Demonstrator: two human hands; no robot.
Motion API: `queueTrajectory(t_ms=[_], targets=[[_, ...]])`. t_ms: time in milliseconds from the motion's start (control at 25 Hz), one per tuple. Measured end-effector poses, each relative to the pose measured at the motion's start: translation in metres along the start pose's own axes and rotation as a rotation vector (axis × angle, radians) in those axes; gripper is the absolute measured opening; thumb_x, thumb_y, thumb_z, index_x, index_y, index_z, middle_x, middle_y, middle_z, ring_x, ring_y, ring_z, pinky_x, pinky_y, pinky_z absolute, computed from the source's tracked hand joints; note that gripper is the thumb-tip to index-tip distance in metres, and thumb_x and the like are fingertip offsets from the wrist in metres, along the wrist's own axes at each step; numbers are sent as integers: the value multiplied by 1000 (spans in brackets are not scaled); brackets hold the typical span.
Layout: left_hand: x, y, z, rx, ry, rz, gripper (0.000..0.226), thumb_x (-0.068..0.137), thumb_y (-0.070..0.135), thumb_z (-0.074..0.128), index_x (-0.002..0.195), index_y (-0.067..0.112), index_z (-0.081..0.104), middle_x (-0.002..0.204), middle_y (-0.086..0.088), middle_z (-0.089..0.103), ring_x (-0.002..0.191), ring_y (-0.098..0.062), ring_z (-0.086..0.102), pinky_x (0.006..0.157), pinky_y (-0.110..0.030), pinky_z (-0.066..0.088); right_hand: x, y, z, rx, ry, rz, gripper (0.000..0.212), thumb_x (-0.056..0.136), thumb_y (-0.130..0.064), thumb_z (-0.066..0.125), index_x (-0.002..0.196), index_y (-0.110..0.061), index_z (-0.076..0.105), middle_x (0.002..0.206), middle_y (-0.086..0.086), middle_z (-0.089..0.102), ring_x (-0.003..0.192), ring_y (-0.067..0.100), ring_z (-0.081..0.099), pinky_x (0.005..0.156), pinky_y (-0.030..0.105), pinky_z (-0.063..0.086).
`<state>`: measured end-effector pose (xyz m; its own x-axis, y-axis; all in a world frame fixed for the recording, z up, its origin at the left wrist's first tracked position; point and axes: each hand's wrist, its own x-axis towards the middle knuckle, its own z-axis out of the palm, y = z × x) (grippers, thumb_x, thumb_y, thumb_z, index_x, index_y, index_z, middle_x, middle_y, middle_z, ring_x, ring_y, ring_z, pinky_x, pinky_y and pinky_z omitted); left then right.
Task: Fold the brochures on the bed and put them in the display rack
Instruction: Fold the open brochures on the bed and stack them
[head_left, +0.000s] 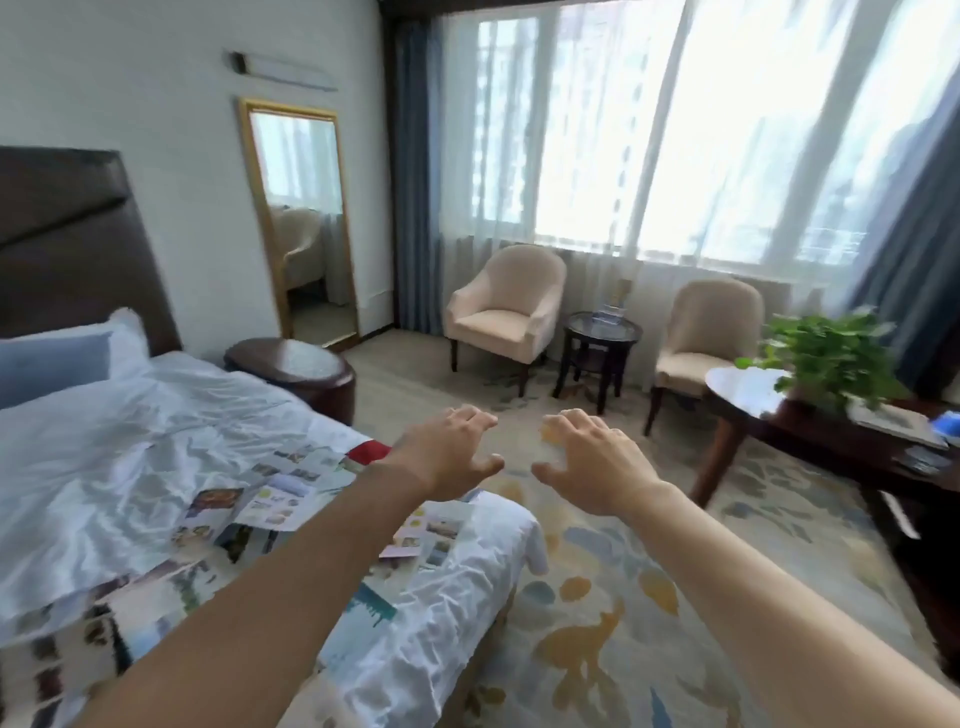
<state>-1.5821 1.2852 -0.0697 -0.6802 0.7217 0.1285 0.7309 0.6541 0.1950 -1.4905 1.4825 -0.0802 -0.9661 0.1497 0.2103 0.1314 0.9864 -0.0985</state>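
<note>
Hands: left hand (448, 453) and right hand (587, 457) empty, fingers apart, reaching forward beside the bed (156, 415).
Brochures (270, 499): unfolded on the bed, awaiting folding.

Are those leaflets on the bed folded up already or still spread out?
Mostly spread out: the brochures lie open and overlapping on the bed, several panels showing.

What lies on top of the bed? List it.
On the bed: unfolded brochures scattered on the rumpled white sheet, plus pillows by the headboard. The left forearm covers some brochures; anything beneath is hidden.

2 bare forearms, no sleeves, left hand (447, 457), right hand (597, 462)
</note>
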Motion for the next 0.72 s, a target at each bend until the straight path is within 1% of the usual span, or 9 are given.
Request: queueTrajectory(t_ms=[80, 160, 240, 320, 360, 440, 520, 600, 720], targets=[[15, -34, 0, 9, 14, -116, 64, 96, 51, 50, 151, 23, 35, 156, 1, 36, 142, -18, 33, 115, -39, 31, 53, -15, 21, 6, -39, -126, 71, 89, -62, 51, 149, -27, 35, 150, 0, 42, 132, 23, 45, 104, 41, 39], [17, -68, 1, 12, 47, -242, 63, 96, 51, 50, 150, 23, 36, 155, 0, 37, 141, -20, 35, 111, -39, 31, 96, -37, 42, 14, -66, -255, 70, 90, -62, 51, 149, -27, 35, 151, -1, 42, 132, 22, 46, 104, 41, 40], [5, -101, 4, 3, 64, -381, 63, 95, 53, 51, 149, 24, 37, 153, -1, 39, 138, -22, 37, 109, -41, 34, 132, -68, 60, 46, -86, -378, 70, 90, -63, 53, 149, -30, 36, 151, -2, 42, 131, 21, 47, 104, 40, 42], [-19, -135, 8, -4, 40, -508, 63, 94, 54, 50, 149, 26, 36, 155, -1, 36, 138, -24, 37, 107, -42, 34, 158, -107, 81, 91, -123, -491, 66, 90, -63, 53, 147, -34, 38, 149, -3, 45, 129, 22, 50, 101, 39, 43], [-33, -153, 13, -18, 32, -574, 64, 94, 55, 48, 150, 27, 35, 156, 0, 33, 139, -24, 37, 106, -42, 35, 166, -127, 93, 106, -155, -551, 65, 90, -62, 53, 147, -34, 38, 149, -2, 45, 129, 22, 49, 101, 38, 43], [-68, -188, 24, -67, 26, -712, 66, 93, 59, 45, 151, 30, 31, 158, 4, 29, 139, -23, 37, 103, -42, 39, 176, -169, 121, 112, -224, -662, 67, 92, -59, 53, 151, -32, 35, 153, -1, 41, 136, 25, 42, 106, 40, 41], [-110, -221, 42, -107, 20, -830, 68, 93, 63, 41, 152, 32, 29, 158, 5, 29, 138, -22, 37, 102, -42, 41, 182, -213, 153, 116, -285, -758, 68, 93, -57, 52, 153, -31, 33, 156, 0, 37, 140, 26, 39, 108, 42, 40], [-153, -250, 63, -117, 14, -924, 66, 93, 63, 41, 150, 33, 29, 158, 7, 28, 140, -20, 36, 102, -42, 41, 182, -256, 183, 128, -323, -822, 69, 93, -57, 51, 153, -31, 32, 156, 0, 37, 137, 26, 41, 106, 43, 41], [-198, -294, 91, -147, -23, -1023, 66, 93, 64, 40, 151, 34, 28, 159, 10, 26, 142, -18, 34, 102, -41, 40, 181, -316, 230, 110, -403, -863, 70, 92, -59, 49, 153, -29, 30, 154, 0, 37, 136, 26, 40, 102, 44, 44]])
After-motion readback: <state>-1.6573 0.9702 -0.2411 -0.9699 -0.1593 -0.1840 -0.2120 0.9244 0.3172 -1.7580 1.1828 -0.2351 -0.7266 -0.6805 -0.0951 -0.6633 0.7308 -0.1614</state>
